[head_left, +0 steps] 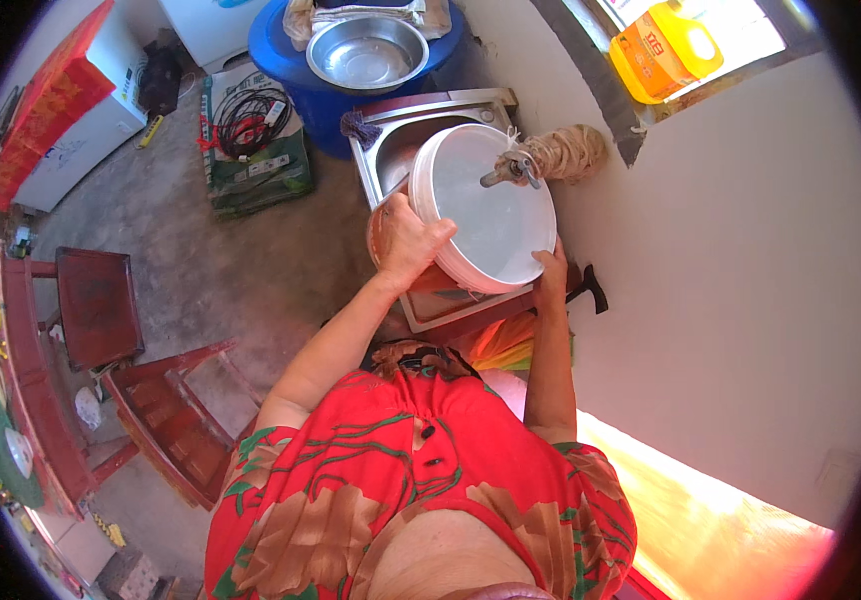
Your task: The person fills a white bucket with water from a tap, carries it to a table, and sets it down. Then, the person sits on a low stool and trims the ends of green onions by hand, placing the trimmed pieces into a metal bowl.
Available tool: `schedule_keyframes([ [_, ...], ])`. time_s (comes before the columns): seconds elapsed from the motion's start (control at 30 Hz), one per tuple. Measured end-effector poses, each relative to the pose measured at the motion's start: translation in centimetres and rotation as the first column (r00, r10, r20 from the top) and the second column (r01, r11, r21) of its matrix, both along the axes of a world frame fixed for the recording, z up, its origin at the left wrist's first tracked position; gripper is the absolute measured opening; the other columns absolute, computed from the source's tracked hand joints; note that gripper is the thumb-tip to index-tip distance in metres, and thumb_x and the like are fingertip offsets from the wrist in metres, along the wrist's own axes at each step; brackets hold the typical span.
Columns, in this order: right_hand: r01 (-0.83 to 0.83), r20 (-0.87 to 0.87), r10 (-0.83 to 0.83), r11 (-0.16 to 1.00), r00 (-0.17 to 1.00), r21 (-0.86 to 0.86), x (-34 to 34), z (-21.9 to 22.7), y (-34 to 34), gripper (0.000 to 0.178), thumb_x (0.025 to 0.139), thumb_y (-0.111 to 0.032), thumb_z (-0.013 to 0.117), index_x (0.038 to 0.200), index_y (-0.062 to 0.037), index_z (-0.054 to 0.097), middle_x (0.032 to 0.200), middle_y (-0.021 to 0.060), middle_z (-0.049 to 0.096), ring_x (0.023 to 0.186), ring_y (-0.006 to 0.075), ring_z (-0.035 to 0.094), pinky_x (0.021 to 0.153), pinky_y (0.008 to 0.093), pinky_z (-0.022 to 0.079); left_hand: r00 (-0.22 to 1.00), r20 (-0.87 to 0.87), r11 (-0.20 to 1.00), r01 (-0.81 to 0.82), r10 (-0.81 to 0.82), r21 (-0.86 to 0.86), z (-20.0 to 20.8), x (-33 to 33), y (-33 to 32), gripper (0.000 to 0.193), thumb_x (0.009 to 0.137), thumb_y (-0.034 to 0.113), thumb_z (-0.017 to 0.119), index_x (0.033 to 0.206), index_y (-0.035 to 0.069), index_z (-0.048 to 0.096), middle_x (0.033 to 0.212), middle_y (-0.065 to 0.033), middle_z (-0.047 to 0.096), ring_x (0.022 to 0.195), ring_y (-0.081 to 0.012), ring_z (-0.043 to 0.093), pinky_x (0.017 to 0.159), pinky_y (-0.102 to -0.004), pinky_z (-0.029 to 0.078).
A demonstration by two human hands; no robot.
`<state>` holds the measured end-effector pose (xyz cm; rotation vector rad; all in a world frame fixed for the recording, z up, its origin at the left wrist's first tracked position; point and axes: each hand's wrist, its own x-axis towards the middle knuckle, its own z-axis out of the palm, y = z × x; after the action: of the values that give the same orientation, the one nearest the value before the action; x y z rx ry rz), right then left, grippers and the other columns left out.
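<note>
Both my hands hold a white plastic bucket by its sides, over the metal sink. The bucket is tilted, its round mouth facing up toward me. Its pale inside shows; whether liquid is in it, I cannot tell. My left hand closes on the left side near the rim, thumb on the rim. My right hand grips the near right edge, its fingers partly hidden. A metal tap, its pipe wrapped in beige cloth, sticks out from the wall over the bucket's mouth.
A steel basin rests on a blue barrel beyond the sink. A yellow jug stands on the windowsill. A coiled black cable lies on a green sack. Wooden chairs stand at the left; a wall bounds the right.
</note>
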<state>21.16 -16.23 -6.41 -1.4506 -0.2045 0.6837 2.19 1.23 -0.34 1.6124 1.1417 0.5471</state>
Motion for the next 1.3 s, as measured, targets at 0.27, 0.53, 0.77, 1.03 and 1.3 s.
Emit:
schedule_keyframes([
  [0.27, -0.005, 0.061, 0.009, 0.998, 0.998, -0.066, 1.1, -1.0, -1.2, 0.064, 0.064, -0.003, 0.047, 0.127, 0.0002, 0.044, 0.116, 0.0095, 0.055, 0.106, 0.0206, 0.053, 0.093, 0.0303, 0.040, 0.997, 0.082, 0.989, 0.025, -0.013, -0.145, 1.4, 0.2, -0.2, 0.065, 0.058, 0.022, 0.067, 0.112, -0.008, 0.046, 0.106, -0.0208, 0.055, 0.097, -0.0293, 0.057, 0.086, -0.0357, 0.044],
  [0.53, -0.120, -0.024, 0.120, 0.992, 0.993, -0.036, 1.2, -0.2, -0.9, 0.063, 0.072, -0.012, 0.058, 0.132, -0.0027, 0.038, 0.122, 0.0105, 0.050, 0.112, 0.0223, 0.048, 0.097, 0.0329, 0.036, 1.000, 0.018, 0.999, 0.012, -0.012, -0.035, -1.1, -0.3, 0.2, 0.050, 0.061, 0.022, 0.066, 0.100, -0.004, 0.047, 0.093, -0.0156, 0.059, 0.083, -0.0219, 0.058, 0.075, -0.0326, 0.048],
  [0.77, -0.261, -0.224, 0.237, 0.962, 0.945, -0.080, 4.9, 0.4, 0.4, 0.061, 0.076, -0.014, 0.061, 0.132, -0.0026, 0.040, 0.122, 0.0107, 0.052, 0.110, 0.0232, 0.050, 0.095, 0.0323, 0.037, 0.997, 0.080, 0.993, 0.007, 0.002, -0.116, -0.3, -0.1, 0.0, 0.048, 0.061, 0.023, 0.066, 0.095, -0.005, 0.045, 0.090, -0.0160, 0.057, 0.079, -0.0208, 0.058, 0.070, -0.0328, 0.049],
  [1.03, -0.324, -0.087, 0.317, 0.941, 0.944, -0.094, 6.0, -0.5, 0.7, 0.073, 0.055, 0.002, 0.049, 0.128, 0.0003, 0.043, 0.115, 0.0103, 0.056, 0.105, 0.0228, 0.054, 0.092, 0.0303, 0.039, 0.998, -0.063, 0.993, 0.009, -0.017, -0.120, 1.1, 0.0, -0.3, 0.064, 0.060, 0.029, 0.065, 0.108, -0.007, 0.045, 0.096, -0.0255, 0.060, 0.088, -0.0345, 0.061, 0.079, -0.0377, 0.047],
  [1.3, -0.348, -0.091, 0.340, 0.932, 0.936, -0.098, 6.3, -0.6, 0.3, 0.076, 0.051, -0.001, 0.050, 0.127, -0.0001, 0.044, 0.114, 0.0102, 0.056, 0.104, 0.0230, 0.054, 0.091, 0.0292, 0.040, 0.974, -0.220, 0.993, 0.075, -0.052, 0.094, 0.7, 0.3, 2.7, 0.069, 0.062, 0.051, 0.067, 0.101, -0.004, 0.054, 0.097, -0.0216, 0.060, 0.092, -0.0326, 0.060, 0.080, -0.0395, 0.046],
])
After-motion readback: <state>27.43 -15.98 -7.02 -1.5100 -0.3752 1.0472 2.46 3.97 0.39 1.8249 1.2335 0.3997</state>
